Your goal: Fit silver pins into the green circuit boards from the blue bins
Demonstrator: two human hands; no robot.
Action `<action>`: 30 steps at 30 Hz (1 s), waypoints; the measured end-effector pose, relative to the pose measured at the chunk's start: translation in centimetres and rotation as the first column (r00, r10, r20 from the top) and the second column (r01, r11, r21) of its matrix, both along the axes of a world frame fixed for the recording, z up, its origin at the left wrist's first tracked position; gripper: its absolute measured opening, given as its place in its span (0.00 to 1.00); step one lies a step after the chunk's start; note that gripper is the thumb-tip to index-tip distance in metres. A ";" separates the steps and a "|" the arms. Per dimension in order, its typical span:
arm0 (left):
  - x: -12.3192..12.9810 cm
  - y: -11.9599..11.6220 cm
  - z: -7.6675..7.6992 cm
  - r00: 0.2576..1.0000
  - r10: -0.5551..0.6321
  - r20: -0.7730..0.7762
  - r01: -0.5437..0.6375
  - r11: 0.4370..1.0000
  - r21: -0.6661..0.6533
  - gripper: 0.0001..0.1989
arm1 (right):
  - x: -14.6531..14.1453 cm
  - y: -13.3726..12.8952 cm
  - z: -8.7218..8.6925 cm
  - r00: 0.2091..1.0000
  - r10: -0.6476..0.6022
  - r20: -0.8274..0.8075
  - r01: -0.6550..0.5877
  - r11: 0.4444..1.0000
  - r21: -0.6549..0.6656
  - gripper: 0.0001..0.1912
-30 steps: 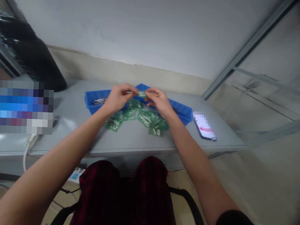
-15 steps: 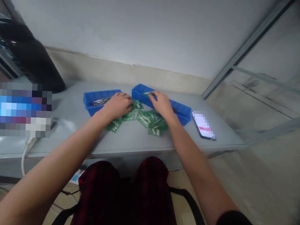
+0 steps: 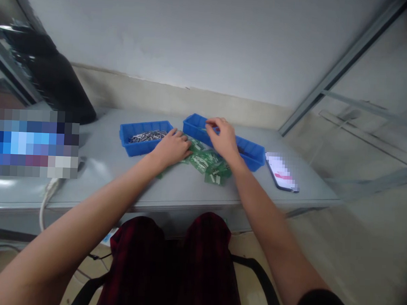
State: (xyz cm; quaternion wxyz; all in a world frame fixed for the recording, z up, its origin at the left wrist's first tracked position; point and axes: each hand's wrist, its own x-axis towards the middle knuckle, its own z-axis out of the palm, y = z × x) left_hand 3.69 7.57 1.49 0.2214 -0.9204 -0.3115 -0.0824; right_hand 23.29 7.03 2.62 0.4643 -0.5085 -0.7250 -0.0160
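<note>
My left hand (image 3: 172,146) rests over the left part of a pile of small green packets (image 3: 203,160), fingers bent down onto them; whether it grips one is hidden. Just left of it, a blue bin (image 3: 129,148) holds many thin metal pieces (image 3: 148,136). My right hand (image 3: 224,137) is above the left half of a longer blue bin (image 3: 252,162), thumb and forefinger curled toward each other. What lies between those fingertips, if anything, is too small to tell. Some dark pieces lie in this bin's right half.
A phone (image 3: 281,173) lies right of the long bin on the grey table (image 3: 188,194). A dark bottle-like object (image 3: 63,83) stands at the back left. A blurred-out screen and a white cable (image 3: 46,202) are at the left. Behind is a wall.
The view has shifted slightly, moving the scene to the right. A green packet seen at my right fingertips earlier no longer shows there. My left hand lies farther from the metal pieces, over the packets.
</note>
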 end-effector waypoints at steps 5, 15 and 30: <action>0.3 0.0 -0.1 0.999 -0.035 -0.028 0.035 0.999 0.029 0.09 | -0.8 -0.6 -0.1 0.991 0.121 0.051 -0.121 0.993 -0.006 0.07; -0.6 0.0 1.9 0.884 0.089 0.460 -0.019 0.988 -0.156 0.12 | -0.5 -0.5 0.1 0.994 0.094 -0.064 -0.089 0.994 0.070 0.14; -0.2 1.1 2.5 0.211 0.373 0.904 0.482 0.765 -0.428 0.04 | -1.1 -0.1 -0.5 0.878 0.239 -0.414 -0.347 0.915 -0.208 0.21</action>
